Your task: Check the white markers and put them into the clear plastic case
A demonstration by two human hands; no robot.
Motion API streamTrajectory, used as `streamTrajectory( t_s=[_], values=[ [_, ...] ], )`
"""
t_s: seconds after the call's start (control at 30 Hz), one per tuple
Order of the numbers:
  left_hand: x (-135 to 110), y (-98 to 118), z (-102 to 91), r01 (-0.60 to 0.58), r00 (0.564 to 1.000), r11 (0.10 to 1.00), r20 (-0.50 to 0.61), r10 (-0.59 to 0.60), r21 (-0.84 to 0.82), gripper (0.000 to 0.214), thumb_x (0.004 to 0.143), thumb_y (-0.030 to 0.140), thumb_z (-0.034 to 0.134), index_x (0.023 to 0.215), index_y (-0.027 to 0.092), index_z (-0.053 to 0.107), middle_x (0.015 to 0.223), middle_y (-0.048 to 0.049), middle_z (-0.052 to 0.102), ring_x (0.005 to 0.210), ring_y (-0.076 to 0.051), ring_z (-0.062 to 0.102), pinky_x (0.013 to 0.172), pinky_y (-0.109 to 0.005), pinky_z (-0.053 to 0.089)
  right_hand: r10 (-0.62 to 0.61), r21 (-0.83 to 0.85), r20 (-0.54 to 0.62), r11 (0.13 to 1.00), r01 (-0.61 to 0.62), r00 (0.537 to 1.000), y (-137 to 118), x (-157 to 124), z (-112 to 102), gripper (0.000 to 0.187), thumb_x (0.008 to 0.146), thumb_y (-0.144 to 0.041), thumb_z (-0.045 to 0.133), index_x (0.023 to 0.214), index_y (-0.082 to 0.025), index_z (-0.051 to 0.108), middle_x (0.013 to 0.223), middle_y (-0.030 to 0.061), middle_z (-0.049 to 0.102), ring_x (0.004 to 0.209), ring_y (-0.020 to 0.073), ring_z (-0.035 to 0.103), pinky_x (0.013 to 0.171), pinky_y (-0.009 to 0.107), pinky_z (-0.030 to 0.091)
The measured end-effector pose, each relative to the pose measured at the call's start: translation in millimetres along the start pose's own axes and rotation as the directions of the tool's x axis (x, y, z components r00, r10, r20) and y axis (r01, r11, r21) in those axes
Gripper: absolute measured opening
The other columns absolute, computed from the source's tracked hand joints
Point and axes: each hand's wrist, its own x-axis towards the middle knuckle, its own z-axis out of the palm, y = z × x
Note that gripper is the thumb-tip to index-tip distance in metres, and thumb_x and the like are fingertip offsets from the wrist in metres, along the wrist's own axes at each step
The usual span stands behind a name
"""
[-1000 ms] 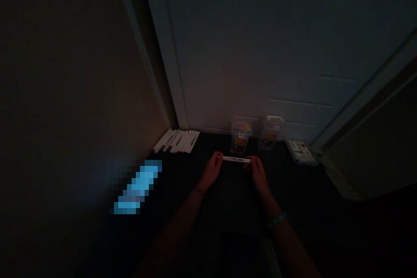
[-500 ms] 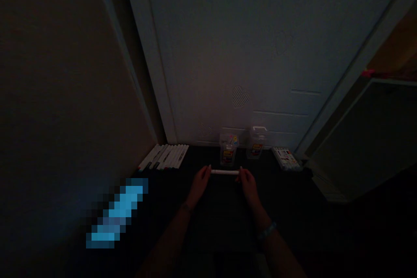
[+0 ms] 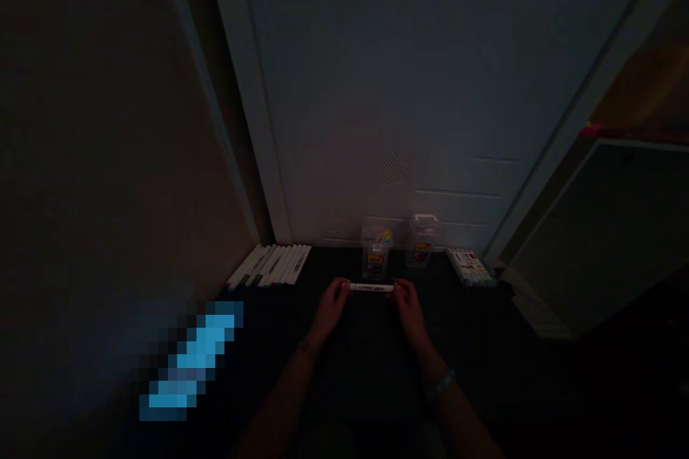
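Observation:
A white marker (image 3: pixel 372 288) with dark print on its barrel lies level between my hands, above the dark tabletop. The fingers of my left hand (image 3: pixel 333 303) are closed on its left end. At the right end, my right hand (image 3: pixel 408 303) pinches it too. Just beyond the marker stands a clear plastic container (image 3: pixel 375 258) with coloured marker ends showing at its top. To its right is a second clear container (image 3: pixel 421 244) with a white handle; what it holds cannot be made out in the dim light.
A row of white markers (image 3: pixel 274 265) lies at the back left. A pack of markers (image 3: pixel 470 267) lies at the back right. Behind the table (image 3: pixel 371 366) rises a pale panel (image 3: pixel 344 100) with embossed hearts. A bright blurred-out screen (image 3: pixel 194 358) glows at the left.
The marker has been rolled in my fingers, so its dark print now faces me. Both hands keep their hold at its ends. The view has shifted slightly.

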Motion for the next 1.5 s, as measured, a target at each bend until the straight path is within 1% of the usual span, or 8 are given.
streamTrajectory(
  t_s=[0.13,0.3,0.5,0.7,0.87,1.13,1.33,1.5],
  values=[
    [3,-5,0.1,0.014,1.0,1.0,-0.006,-0.014,0.004,0.036,0.082,0.049,0.039,0.093,0.018,0.055,0.077,-0.0015,0.06,0.065,-0.014,0.052,0.061,-0.023,0.041,0.033,-0.008,-0.001,0.999,-0.033,0.999,0,1,0,0.035,0.077,-0.052,0.052,0.091,-0.02,0.053,0.075,0.0025,0.064,0.072,0.0169,0.058,0.068,0.028,0.043],
    [4,-9,0.8,0.029,1.0,1.0,-0.005,-0.029,0.001,0.037,0.081,0.05,0.039,0.092,0.018,0.055,0.075,-0.0011,0.06,0.064,-0.014,0.053,0.059,-0.023,0.041,0.026,-0.027,-0.003,0.999,-0.026,1.0,-2,1,0,0.033,0.078,-0.051,0.052,0.089,-0.02,0.053,0.073,0.0018,0.063,0.069,0.0161,0.057,0.066,0.027,0.042],
    [1,-2,1.3,0.017,1.0,1.0,0.003,-0.017,-0.017,0.037,0.081,0.051,0.04,0.089,0.019,0.056,0.072,-0.0001,0.059,0.063,-0.013,0.052,0.059,-0.022,0.04,0.049,-0.005,-0.014,0.999,-0.049,0.999,-3,1,1,0.033,0.077,-0.051,0.052,0.088,-0.02,0.053,0.071,0.0015,0.062,0.069,0.0163,0.056,0.066,0.027,0.042],
    [-1,4,1.3,0.024,0.999,1.0,-0.026,-0.024,0.001,0.037,0.08,0.053,0.041,0.08,0.018,0.056,0.064,0.0023,0.05,0.061,-0.013,0.047,0.056,-0.021,0.037,0.04,-0.017,-0.022,0.999,-0.041,0.999,-4,1,1,0.034,0.077,-0.054,0.05,0.084,-0.02,0.053,0.065,-0.0002,0.059,0.063,0.0145,0.054,0.062,0.025,0.04],
    [-1,5,0.6,0.016,0.999,1.0,-0.04,-0.015,0.006,0.037,0.081,0.051,0.042,0.082,0.017,0.057,0.072,0.0009,0.054,0.067,-0.013,0.048,0.06,-0.022,0.037,0.044,-0.041,-0.031,0.998,-0.045,0.999,-6,1,2,0.036,0.076,-0.057,0.05,0.077,-0.021,0.053,0.062,-0.0012,0.058,0.058,0.0135,0.052,0.058,0.024,0.039],
    [-2,9,-0.1,0.021,0.998,1.0,-0.057,-0.021,0.013,0.039,0.08,0.052,0.042,0.079,0.017,0.058,0.071,0.0002,0.055,0.068,-0.014,0.049,0.062,-0.022,0.039,0.037,-0.039,-0.02,0.999,-0.038,0.999,-7,0,2,0.036,0.076,-0.057,0.049,0.078,-0.021,0.053,0.062,-0.0021,0.057,0.058,0.013,0.051,0.058,0.024,0.039],
    [-3,11,-0.5,0.055,0.998,0.998,-0.028,-0.055,0.004,0.038,0.08,0.052,0.041,0.083,0.018,0.057,0.069,0.0014,0.053,0.063,-0.014,0.047,0.059,-0.022,0.037,0.028,-0.01,-0.004,1.0,-0.028,1.0,-4,2,2,0.035,0.076,-0.055,0.05,0.08,-0.02,0.053,0.063,-0.0015,0.057,0.06,0.0135,0.052,0.059,0.024,0.039],
    [-3,15,-0.6,0.079,0.997,0.997,-0.011,-0.079,-0.005,0.038,0.077,0.054,0.043,0.08,0.018,0.057,0.062,0.0023,0.05,0.059,-0.013,0.044,0.056,-0.022,0.035,0.026,0.001,-0.005,1.0,-0.026,1.0,1,4,2,0.033,0.077,-0.054,0.05,0.081,-0.021,0.053,0.063,-0.002,0.057,0.059,0.0131,0.052,0.059,0.024,0.04]
  ],
)
